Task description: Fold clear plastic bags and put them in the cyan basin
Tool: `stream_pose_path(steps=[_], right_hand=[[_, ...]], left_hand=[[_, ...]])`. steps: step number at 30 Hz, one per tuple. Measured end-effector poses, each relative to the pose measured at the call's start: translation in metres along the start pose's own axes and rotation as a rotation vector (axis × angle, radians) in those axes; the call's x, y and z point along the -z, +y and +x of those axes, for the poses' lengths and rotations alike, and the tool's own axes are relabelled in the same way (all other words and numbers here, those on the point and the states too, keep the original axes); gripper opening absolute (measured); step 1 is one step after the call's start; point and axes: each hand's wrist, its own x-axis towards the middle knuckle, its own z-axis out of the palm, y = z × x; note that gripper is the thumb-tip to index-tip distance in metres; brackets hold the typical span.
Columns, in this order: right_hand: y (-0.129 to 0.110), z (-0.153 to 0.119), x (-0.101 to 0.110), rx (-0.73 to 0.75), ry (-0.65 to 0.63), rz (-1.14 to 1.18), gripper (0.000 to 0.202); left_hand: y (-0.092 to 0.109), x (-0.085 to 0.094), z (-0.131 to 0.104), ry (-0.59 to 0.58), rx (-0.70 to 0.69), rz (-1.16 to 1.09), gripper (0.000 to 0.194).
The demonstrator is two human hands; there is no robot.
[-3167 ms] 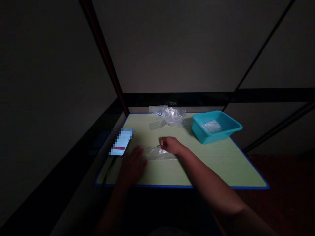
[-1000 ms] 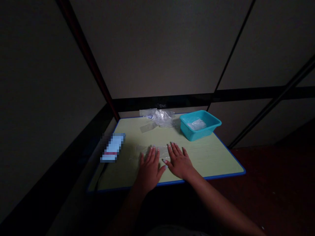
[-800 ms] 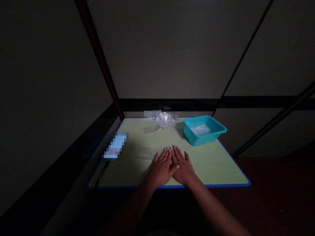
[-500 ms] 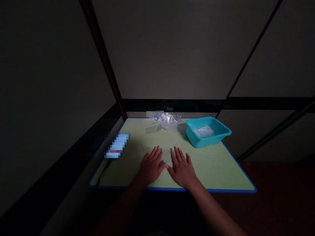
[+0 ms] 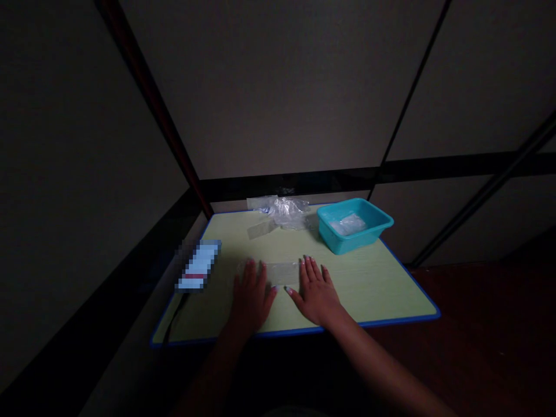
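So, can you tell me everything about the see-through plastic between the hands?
The see-through plastic is a thin, shiny strip, longer sideways, with faint creases. It looks like soft film; I can't tell if it's a bag or one sheet. It lies flat on the pale green tabletop. The left hand covers some of its left part; the right hand is spread at its right end.

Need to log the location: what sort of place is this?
Probably a dim room corner used as a small workspace: panelled walls meet by a blue-edged table, with flat clear plastic lying on it.
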Motion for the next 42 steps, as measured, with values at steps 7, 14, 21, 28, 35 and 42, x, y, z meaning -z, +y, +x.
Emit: stream_pose_path(steps=[7,14,21,28,35,42], right_hand=[[0.006,0.000,-0.002,0.045,-0.066,-0.083,0.071],[0.005,0.001,-0.001,0.034,-0.054,-0.089,0.070],[0.003,0.001,-0.001,-0.013,-0.026,-0.019,0.067],[0.003,0.001,-0.003,-0.011,-0.009,0.009,0.069],[0.000,-0.001,0.002,-0.014,-0.024,0.028,0.070],[0.002,-0.001,-0.002,-0.001,0.022,0.039,0.069]], left_hand=[[0.067,0.016,0.021,-0.156,-0.406,-0.230,0.069],[0.067,0.010,0.038,-0.231,-0.331,-0.333,0.066],[0.035,-0.007,0.028,-0.068,-0.238,-0.132,0.057],[-0.012,0.000,0.025,-0.070,-0.116,-0.013,0.051],[-0.043,-0.003,0.019,-0.046,0.063,0.089,0.057],[-0.033,-0.002,0.012,0.115,0.145,0.158,0.067]])
